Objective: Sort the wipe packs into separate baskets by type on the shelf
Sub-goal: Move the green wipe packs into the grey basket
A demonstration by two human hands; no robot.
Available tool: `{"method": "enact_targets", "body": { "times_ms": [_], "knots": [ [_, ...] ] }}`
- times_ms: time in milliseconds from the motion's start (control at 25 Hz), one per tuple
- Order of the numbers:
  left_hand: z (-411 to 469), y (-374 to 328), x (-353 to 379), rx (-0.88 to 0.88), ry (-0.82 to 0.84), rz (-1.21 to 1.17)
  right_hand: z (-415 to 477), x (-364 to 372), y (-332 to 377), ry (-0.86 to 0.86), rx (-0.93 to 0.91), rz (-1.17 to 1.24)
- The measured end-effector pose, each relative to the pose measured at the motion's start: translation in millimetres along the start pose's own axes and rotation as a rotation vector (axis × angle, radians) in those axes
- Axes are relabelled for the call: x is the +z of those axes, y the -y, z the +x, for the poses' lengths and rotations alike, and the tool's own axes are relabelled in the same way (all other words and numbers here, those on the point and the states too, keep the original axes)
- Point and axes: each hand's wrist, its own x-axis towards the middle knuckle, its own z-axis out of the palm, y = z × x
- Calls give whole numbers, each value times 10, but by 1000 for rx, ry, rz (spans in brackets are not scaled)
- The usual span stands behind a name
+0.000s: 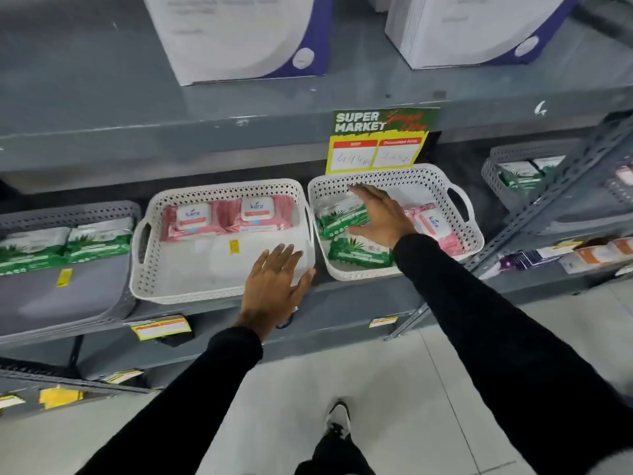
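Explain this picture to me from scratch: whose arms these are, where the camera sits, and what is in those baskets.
There is no machine here. A person wears a camera on the head, looking down at their own two arms in black sleeves, in front of a store shelf.

The left hand rests open on the front rim of the left white basket, which holds two pink wipe packs at the back. The right hand reaches into the right white basket, spread over a green wipe pack. That basket is still mixed: another green pack and a pink pack lie there. Neither hand has lifted anything.
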Motion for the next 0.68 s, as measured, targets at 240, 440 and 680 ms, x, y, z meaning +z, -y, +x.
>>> {"method": "enact_targets", "body": {
  "times_ms": [240,440,680],
  "knots": [
    [93,-27,169,-41,-68,155,599,94,-239,351,8,-138],
    [95,-74,98,-76,-34,140,553,103,-285,220,-27,-180],
    [97,160,-126,-38,-126,-54,285,69,218,-209,90,151]
  ]
}}
